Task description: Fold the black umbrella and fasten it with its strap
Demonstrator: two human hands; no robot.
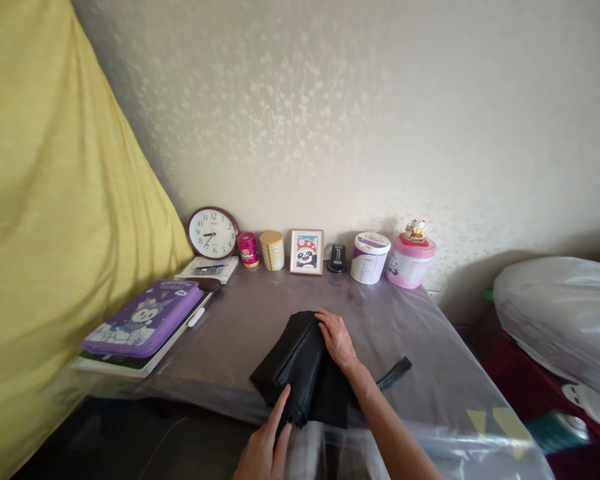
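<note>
A black folding umbrella (297,360), collapsed with its fabric loose and creased, lies at the front edge of the table. My left hand (265,443) grips its near end, where the rib tips bunch together, with the index finger stretched along the fabric. Over the far right side of the canopy, my right hand (336,337) curls its fingers and holds the cloth. A flap of black fabric hangs below the right wrist. To the right of that forearm, a dark strap (395,373) sticks out across the table. The umbrella's handle is mostly hidden.
Plastic film covers the table (240,320). Along the wall stand a clock (213,233), several tins and tubs, a panda picture frame (307,252) and a lucky cat figure (417,231). Left lies a purple case (143,319) on books, beside a yellow curtain (55,200).
</note>
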